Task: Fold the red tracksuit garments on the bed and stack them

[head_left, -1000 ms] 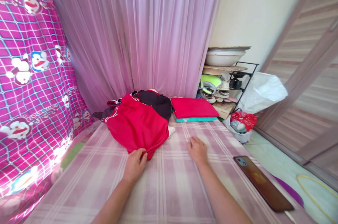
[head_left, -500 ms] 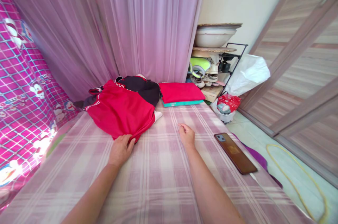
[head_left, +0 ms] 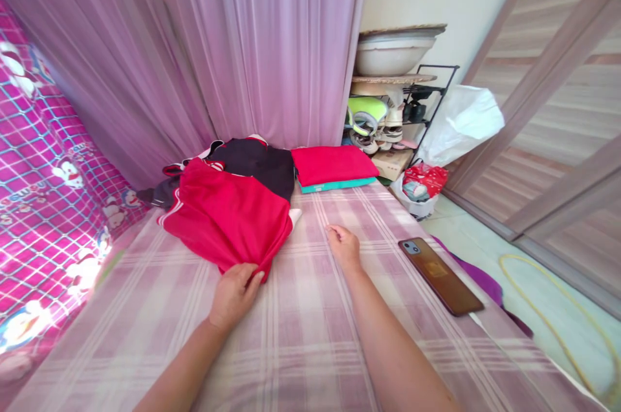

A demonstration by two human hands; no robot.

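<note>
Garment, red with striped trim [head_left: 228, 211], bunched on the plaid sheet [head_left: 301, 334], directly ahead of the left hand [head_left: 235, 292], which is the nearer one; I see its fingers pinched on the closest corner. From my remote view, the long axis appears to slant from far left to near right, that corner pointing toward the camera. I read the right hand [head_left: 344, 247] as curled closed, well apart, visibly holding nothing. Behind: dark garment [head_left: 264, 166], touching; rightward: folded red cloth [head_left: 334, 165], then smartphone [head_left: 439, 276].
</note>
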